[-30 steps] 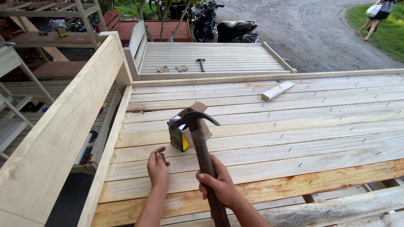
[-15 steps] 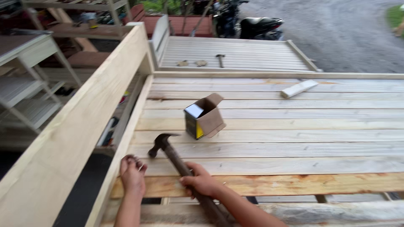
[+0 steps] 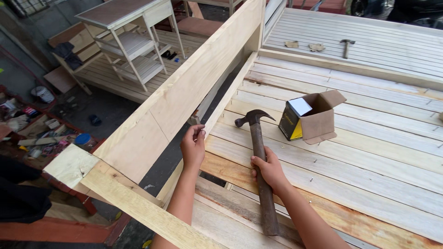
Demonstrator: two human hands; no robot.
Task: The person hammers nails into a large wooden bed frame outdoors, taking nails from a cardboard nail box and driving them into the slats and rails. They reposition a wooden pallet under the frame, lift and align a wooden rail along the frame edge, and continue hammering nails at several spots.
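1. Holding the claw hammer (image 3: 258, 152) by the middle of its wooden handle, the right hand (image 3: 267, 171) is clenched firmly around it, and the steel head hangs just above the pale slats (image 3: 369, 152) near the left edge of the platform.
2. The left hand (image 3: 194, 146) pinches something small between thumb and fingertips at the slat edge, beside the tall side board (image 3: 194, 87) (I think a nail, but it is too small to be sure).
3. The open cardboard box (image 3: 311, 121) lies on its side on the slats, near the hammer head on its right.
4. To do this well, in my judgement, the small piece should stand upright, the first taps should be light, and the fingers should leave before strong blows.
5. A grip lower on the handle would give more swing; the present middle grip gives more control.
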